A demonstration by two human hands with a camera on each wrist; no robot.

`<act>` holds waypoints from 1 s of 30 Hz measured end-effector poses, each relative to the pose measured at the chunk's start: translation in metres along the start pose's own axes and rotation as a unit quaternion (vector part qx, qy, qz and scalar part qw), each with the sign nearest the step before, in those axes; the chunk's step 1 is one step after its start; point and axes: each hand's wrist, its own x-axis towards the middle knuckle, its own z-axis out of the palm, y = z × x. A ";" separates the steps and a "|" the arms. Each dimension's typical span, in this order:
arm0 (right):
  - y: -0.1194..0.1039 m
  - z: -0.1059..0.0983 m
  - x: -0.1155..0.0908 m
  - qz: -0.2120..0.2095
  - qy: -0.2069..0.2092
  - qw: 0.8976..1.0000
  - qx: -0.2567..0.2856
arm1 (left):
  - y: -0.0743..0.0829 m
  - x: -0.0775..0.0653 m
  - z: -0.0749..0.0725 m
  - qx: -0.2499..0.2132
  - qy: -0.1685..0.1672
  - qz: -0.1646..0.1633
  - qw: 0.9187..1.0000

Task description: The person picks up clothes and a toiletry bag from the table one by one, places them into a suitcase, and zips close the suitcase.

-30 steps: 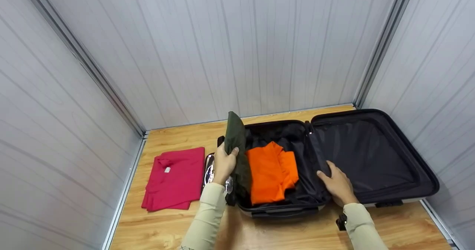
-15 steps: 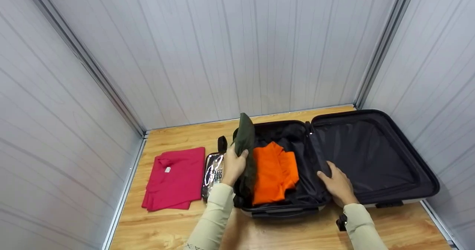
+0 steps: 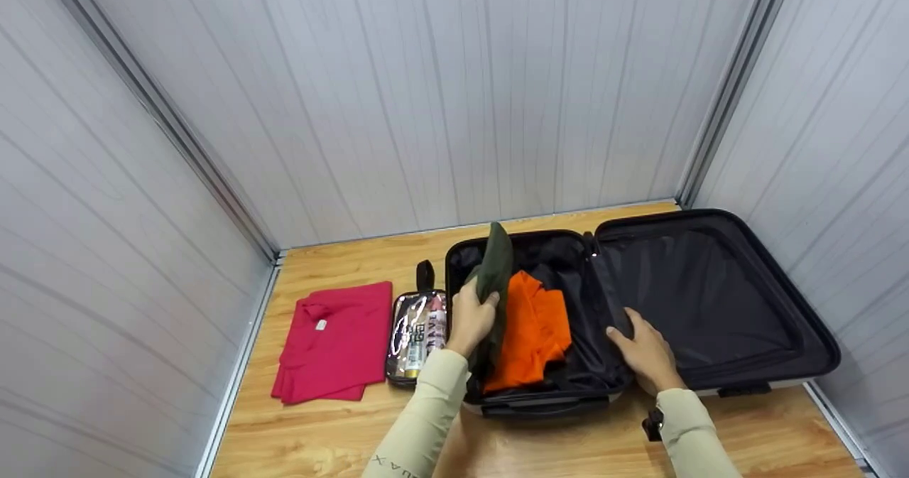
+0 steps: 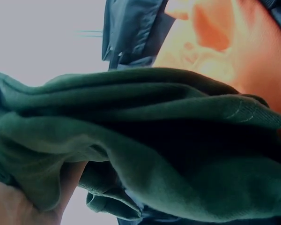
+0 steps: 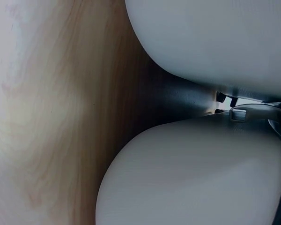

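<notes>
In the head view, my left hand (image 3: 474, 319) grips a dark green folded garment (image 3: 496, 261) over the left part of the open black suitcase (image 3: 550, 408). The garment stands on edge, its layers bunched. Close up in the left wrist view, the green cloth (image 4: 145, 101) fills much of the picture, with part of the hand at lower left. An orange folded garment (image 3: 536, 329) lies in the suitcase, partly hidden by the green one. My right hand (image 3: 646, 350) holds the suitcase's middle edge, where its two halves meet. The right wrist view shows the pale outer shells (image 5: 192, 173), not the hand.
Left of the suitcase, a clear toiletry bag (image 3: 408, 332) with a black strap lies beside a folded pink-red shirt (image 3: 344, 343) on the wood floor (image 3: 319, 442). The lid half (image 3: 699, 293) lies open at right. Pale panel walls (image 3: 454, 94) stand on three sides.
My left hand has moved right with the green garment, over the suitcase and toward the orange one. The toiletry bag has come into fuller view. The right hand has stayed put.
</notes>
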 end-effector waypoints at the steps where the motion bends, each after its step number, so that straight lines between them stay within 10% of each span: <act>1: 0.000 0.000 0.000 -0.001 0.000 1.000 -0.001 | 0.001 -0.001 0.003 0.006 -0.002 0.001 1.000; 30: -0.003 0.001 0.001 0.000 -0.004 1.000 0.011 | 0.007 -0.026 0.067 0.055 -0.167 -0.001 0.984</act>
